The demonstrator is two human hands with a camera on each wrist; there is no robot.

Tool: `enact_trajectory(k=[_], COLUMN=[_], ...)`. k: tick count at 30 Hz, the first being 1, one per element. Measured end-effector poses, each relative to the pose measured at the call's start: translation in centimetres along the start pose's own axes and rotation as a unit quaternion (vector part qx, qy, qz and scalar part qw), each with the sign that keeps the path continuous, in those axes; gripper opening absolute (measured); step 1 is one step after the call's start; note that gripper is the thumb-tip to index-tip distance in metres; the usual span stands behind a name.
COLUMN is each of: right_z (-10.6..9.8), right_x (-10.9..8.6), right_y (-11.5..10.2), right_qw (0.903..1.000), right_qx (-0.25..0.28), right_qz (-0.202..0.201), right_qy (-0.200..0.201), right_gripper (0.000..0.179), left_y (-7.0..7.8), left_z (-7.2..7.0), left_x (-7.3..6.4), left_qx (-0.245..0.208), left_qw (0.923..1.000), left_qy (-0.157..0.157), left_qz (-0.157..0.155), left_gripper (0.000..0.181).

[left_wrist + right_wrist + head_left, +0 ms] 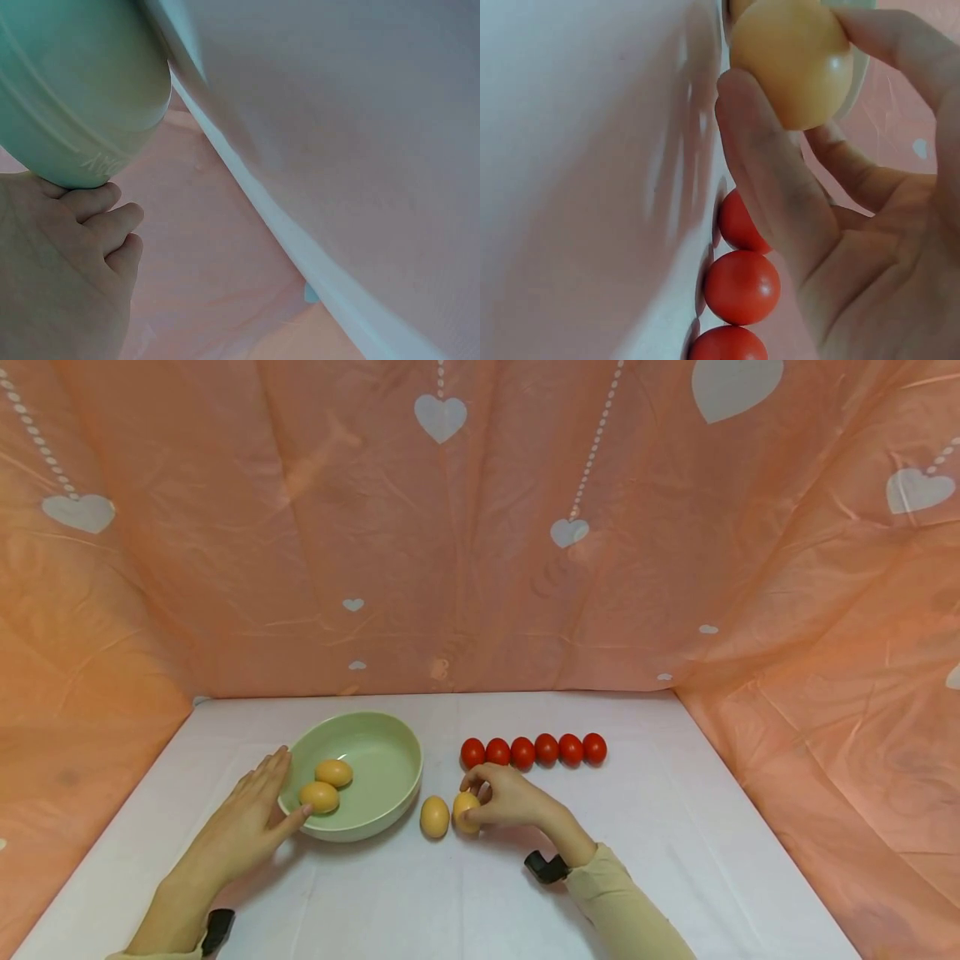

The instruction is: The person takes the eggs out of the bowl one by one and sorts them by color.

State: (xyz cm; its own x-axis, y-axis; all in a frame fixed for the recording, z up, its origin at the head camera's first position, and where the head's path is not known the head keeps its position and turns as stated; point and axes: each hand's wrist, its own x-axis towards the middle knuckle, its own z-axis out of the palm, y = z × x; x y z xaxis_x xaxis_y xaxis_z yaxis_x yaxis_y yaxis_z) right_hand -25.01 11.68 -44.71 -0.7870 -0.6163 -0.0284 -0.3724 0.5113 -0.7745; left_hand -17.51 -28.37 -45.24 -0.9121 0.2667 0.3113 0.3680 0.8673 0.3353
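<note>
My right hand [506,797] pinches a tan egg [467,812] between thumb and fingers. In the right wrist view this egg [793,64] fills the space between the fingertips. Just to its left, another tan egg [435,817] lies on the white cloth. A pale green bowl [382,768] stands farther left, holding one egg [333,772] at the back and one egg [319,797] in front of it. My left hand [243,822] rests against the bowl's left side, fingers extended along the outside and thumb at the front rim. The left wrist view shows those fingers touching the bowl's outer wall [82,97].
A row of several small red tomatoes [522,752] lies behind my right hand. White cloth [660,827] covers the table. Orange-pink drapes [480,568] with pale hearts hang at the back and both sides.
</note>
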Motion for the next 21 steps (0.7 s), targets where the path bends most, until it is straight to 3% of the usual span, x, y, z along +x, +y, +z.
enact_trajectory(k=[21], right_z=[0.51], right_x=[0.21], right_y=[0.16], right_qw=[0.9998], right_qx=[-0.017], right_qz=[0.011], right_qy=[0.000], right_gripper=[0.035], left_y=[0.03], left_z=[-0.06], left_x=[-0.03], left_qx=[-0.002], left_qw=[1.0000], left_qy=[-0.001], left_qz=[-0.002], left_gripper=[0.089])
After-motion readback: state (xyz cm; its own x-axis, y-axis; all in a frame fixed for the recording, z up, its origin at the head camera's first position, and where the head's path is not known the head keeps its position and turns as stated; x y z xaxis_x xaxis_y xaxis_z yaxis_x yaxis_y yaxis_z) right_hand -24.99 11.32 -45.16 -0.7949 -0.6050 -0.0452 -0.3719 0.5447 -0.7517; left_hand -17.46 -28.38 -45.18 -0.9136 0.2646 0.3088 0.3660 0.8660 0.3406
